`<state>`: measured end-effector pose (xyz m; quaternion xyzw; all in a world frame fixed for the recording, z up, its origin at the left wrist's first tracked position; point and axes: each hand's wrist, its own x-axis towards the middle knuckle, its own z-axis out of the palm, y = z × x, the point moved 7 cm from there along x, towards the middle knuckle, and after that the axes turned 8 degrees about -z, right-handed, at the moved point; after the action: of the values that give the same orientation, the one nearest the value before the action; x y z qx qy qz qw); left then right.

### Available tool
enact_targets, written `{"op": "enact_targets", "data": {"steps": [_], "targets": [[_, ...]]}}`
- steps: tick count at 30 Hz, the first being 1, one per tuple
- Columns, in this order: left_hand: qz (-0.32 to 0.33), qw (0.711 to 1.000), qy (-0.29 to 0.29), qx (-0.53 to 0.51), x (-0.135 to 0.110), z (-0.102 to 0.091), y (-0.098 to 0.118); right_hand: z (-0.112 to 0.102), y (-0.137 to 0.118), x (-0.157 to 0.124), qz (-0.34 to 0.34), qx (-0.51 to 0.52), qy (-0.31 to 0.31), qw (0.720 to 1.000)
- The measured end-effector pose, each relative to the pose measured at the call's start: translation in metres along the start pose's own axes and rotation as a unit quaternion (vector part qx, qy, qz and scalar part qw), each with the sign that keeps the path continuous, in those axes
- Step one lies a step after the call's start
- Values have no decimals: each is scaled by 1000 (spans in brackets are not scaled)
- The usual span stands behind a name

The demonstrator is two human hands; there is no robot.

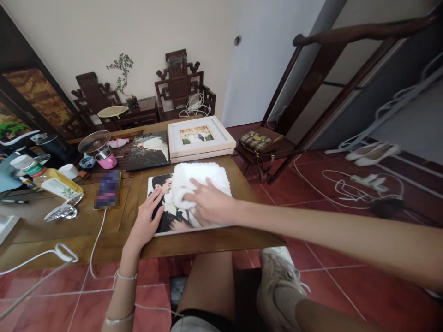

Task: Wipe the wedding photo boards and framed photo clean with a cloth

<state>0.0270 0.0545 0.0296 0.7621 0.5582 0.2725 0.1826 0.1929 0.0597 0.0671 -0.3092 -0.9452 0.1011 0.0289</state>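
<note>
A photo panel [164,221] with a wedding portrait lies flat near the table's front edge. My left hand [149,216] rests on its left side, fingers stretched out and holding nothing. A fluffy white towel [204,175] covers the panel's upper right part. My right hand [209,202] grips the towel from above and presses it on the picture, fingers spread over the cloth. Part of the portrait is hidden under the towel and my hands.
Behind the panel lie a white-framed photo [173,143] and a dark picture panel [138,157]. To the left are a phone [108,189] on a cable, a pink cup [106,159], a hair claw clip [62,211] and a bottle [51,180]. A wooden chair [273,115] bears a plaid bag [254,142].
</note>
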Motion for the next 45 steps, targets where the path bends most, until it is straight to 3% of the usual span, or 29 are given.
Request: {"op": "enact_targets", "data": {"steps": [4,7,10,14,19,21,24,29,33,36,39,45], "targets": [[0,1000,-2,-5,0,0,0,14,-63,-28,-35,60,-76,995],[5,1000,-4,-4,0,0,0,15,-88,-39,-76,92,-97,988],[12,1000,-2,-7,0,0,2,12,-70,-30,-69,74,-73,992],[7,1000,2,-10,0,-1,2,0,-10,4,-51,13,-4,999],[5,1000,3,-6,1,-2,0,-12,42,48,-27,2,-2,1000],[1,1000,3,-6,1,-2,-1,-13,41,53,-12,0,-1,1000],[2,1000,2,-16,1,-1,0,-7,20,45,-11,-8,0,1000],[10,1000,7,-26,1,-1,1,11,-32,6,-7,-1,-38,999],[15,1000,0,-22,-1,-1,1,20,-74,-27,-53,42,-100,993],[14,1000,2,-20,-2,-1,0,23,-89,-43,-77,70,-115,988],[12,1000,2,-18,-2,0,0,23,-77,-42,-78,69,-90,990],[-1,1000,6,-8,-1,0,0,6,-3,-4,-12,-19,15,1000]]}}
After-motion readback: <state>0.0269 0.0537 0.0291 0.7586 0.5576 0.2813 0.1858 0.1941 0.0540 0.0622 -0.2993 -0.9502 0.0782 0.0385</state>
